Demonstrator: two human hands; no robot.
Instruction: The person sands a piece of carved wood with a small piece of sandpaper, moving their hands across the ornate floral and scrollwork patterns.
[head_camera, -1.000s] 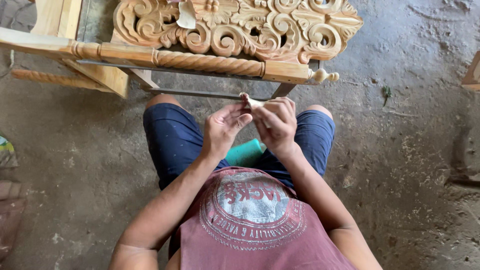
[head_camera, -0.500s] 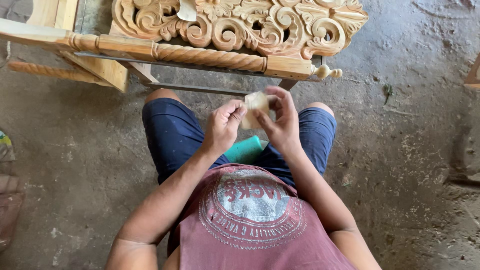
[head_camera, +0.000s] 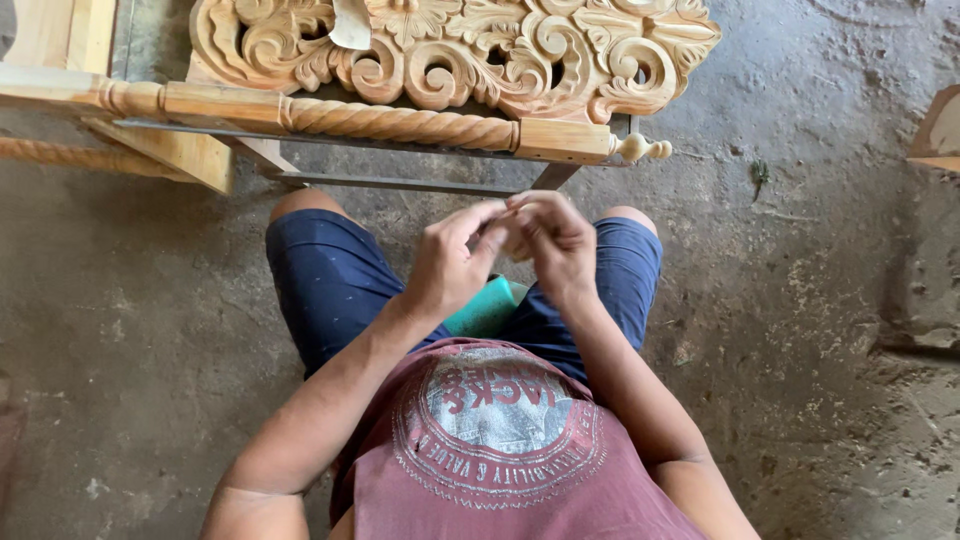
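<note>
A big carved wood panel (head_camera: 470, 50) with curly leaves sits up at 12 o'clock on a frame. A twisted wood rail (head_camera: 390, 122) runs along its near edge. Lower down, the person sits on a green seat (head_camera: 488, 305) that peeks out between the knees. The left hand (head_camera: 450, 262) and right hand (head_camera: 555, 240) meet in the middle. Both pinch a small pale piece (head_camera: 512, 238), mostly hidden by fingers.

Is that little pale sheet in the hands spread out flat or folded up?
Folded or bunched. Both hands, left hand and right hand, close round the pale sheet, showing only a sliver.
</note>
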